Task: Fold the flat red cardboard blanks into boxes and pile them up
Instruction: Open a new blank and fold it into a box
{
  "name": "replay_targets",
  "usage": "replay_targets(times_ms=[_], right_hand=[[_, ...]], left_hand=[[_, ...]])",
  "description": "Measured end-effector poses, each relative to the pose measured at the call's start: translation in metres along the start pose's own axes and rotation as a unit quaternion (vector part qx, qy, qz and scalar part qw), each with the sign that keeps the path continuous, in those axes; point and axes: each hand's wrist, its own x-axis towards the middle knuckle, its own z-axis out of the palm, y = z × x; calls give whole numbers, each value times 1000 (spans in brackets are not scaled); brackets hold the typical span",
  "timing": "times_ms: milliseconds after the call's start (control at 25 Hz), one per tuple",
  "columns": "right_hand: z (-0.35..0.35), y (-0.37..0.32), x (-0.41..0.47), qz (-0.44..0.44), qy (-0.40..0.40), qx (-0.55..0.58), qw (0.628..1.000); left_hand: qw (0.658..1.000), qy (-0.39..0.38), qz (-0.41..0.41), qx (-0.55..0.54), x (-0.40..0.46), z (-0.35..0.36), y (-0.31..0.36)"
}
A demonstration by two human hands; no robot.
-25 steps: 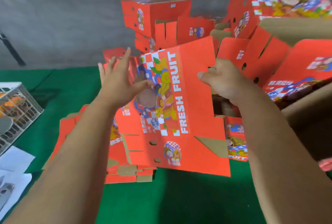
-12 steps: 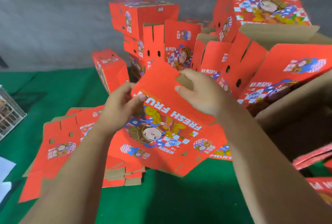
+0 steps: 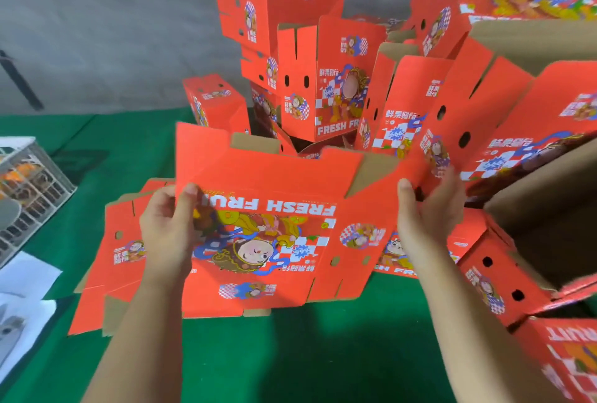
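Note:
I hold a flat red cardboard blank (image 3: 265, 234) in front of me, its "FRESH FRUIT" print upside down and its flaps spread at the top and bottom. My left hand (image 3: 168, 228) grips its left edge, thumb on the printed face. My right hand (image 3: 426, 218) holds the right side, thumb in front and fingers behind the panel. Under it, on the green table (image 3: 290, 354), lies a stack of flat red blanks (image 3: 106, 257). Behind stands a pile of folded red boxes (image 3: 323, 73).
More folded and half-open red boxes (image 3: 504, 131) lean at the right, with a large brown carton (image 3: 555, 215) beside them. A white wire crate (image 3: 29, 189) and white papers (image 3: 22, 299) sit at the left edge. A grey wall runs behind the table.
The blank has been turned and spread out flat and wide in front of me. My hands have moved apart to its left and right edges, and the view has shifted.

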Motion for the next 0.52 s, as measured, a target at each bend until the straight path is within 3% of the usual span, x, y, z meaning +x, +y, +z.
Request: replay_targets(times_ms=[80, 160, 280, 400, 520], right_hand=[[6, 8, -14, 39, -90, 133, 986], [17, 10, -29, 92, -168, 170, 967], [28, 13, -26, 124, -134, 161, 970], [28, 12, -24, 208, -143, 239, 938], [22, 16, -30, 190, -137, 281, 931]], left_hand=[[998, 34, -48, -15, -3, -18, -10], [995, 37, -97, -4, -8, -23, -23], [994, 21, -105, 4, -16, -28, -35], [993, 26, -114, 9, -16, -40, -42], [989, -33, -135, 41, -27, -42, -51]])
